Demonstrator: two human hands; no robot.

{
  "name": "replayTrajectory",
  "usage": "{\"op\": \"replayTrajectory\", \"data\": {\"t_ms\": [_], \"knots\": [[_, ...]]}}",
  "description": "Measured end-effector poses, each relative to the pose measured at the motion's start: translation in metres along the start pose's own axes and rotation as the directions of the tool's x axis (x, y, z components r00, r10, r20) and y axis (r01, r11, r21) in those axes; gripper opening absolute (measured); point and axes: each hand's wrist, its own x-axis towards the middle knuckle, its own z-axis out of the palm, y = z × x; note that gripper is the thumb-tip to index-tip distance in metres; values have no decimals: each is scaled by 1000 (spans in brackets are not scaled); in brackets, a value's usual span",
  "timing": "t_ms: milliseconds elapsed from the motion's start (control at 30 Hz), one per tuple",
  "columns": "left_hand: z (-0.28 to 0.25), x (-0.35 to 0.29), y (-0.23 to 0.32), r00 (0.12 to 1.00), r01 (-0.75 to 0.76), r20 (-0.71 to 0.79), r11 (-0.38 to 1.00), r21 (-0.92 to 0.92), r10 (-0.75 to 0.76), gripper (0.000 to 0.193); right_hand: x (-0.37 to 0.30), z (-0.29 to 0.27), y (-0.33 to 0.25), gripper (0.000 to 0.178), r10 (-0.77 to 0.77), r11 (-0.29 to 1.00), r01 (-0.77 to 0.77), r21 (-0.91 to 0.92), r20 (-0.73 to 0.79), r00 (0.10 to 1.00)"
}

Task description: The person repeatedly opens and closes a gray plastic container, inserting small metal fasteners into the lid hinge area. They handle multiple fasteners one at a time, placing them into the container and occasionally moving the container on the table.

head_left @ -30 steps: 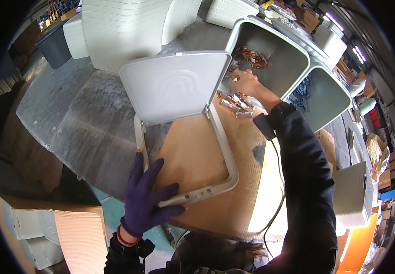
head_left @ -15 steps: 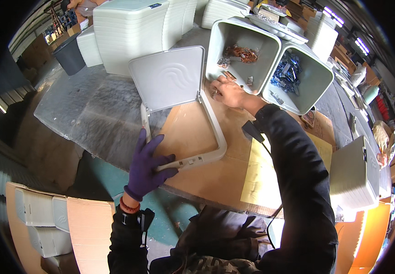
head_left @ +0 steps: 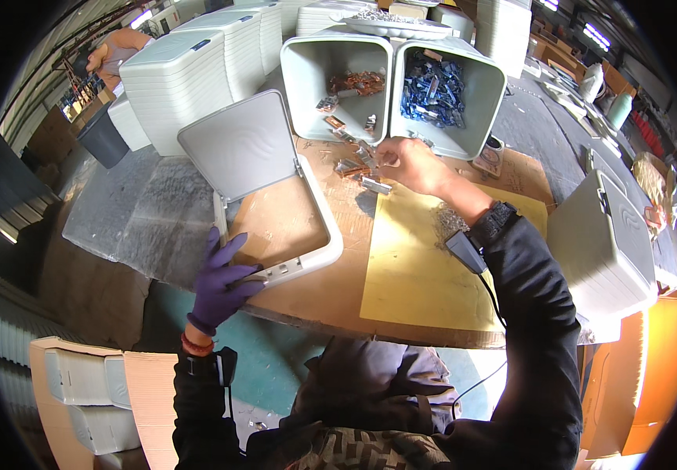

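A light grey plastic lid frame (head_left: 328, 243) lies on the brown cardboard, its hinged flap (head_left: 240, 145) raised. My left hand (head_left: 225, 282), in a purple glove, grips the frame's near left corner with its fingers somewhat spread. My bare right hand (head_left: 417, 166) hovers by the small metal clips (head_left: 350, 166) in front of the tipped bins. Its fingertips are pinched together; what they hold, if anything, cannot be made out. Copper-coloured parts lie in the left bin (head_left: 295, 98), blue parts (head_left: 432, 94) in the right bin (head_left: 489, 106).
A yellow sheet (head_left: 401, 266) covers part of the cardboard, with a small heap of silvery bits (head_left: 450, 222) on it. A black cabled device (head_left: 465, 252) hangs by my right wrist. Stacked white lids (head_left: 174, 94) stand far left, more lids (head_left: 601, 235) at right. Another person (head_left: 115, 59) works behind.
My right hand has moved right, away from the left bin's mouth, uncovering the clips. My left hand stays at the frame's corner. The whole view has shifted, showing more of the yellow sheet.
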Motion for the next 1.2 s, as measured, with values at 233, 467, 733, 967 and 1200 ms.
{"op": "replayTrajectory", "data": {"t_ms": [233,467,733,967,1200], "knots": [[42,6,56,996,-51,-67,990,129,60,28,12,37,8,47,146,983,-136,-120,81,986],[36,-2,72,997,18,-74,998,56,-13,56,11,23,-14,27,24,993,-19,-115,42,999],[25,-10,71,914,130,-363,978,-162,-181,47,-64,77,-92,7,-80,489,12,872,32,996],[22,5,79,872,77,-435,942,-327,-222,46,-88,110,-115,9,70,693,3,721,-71,995],[71,29,141,994,-11,-109,1000,17,13,109,-86,123,-124,24,-122,897,261,357,-367,922]]}}
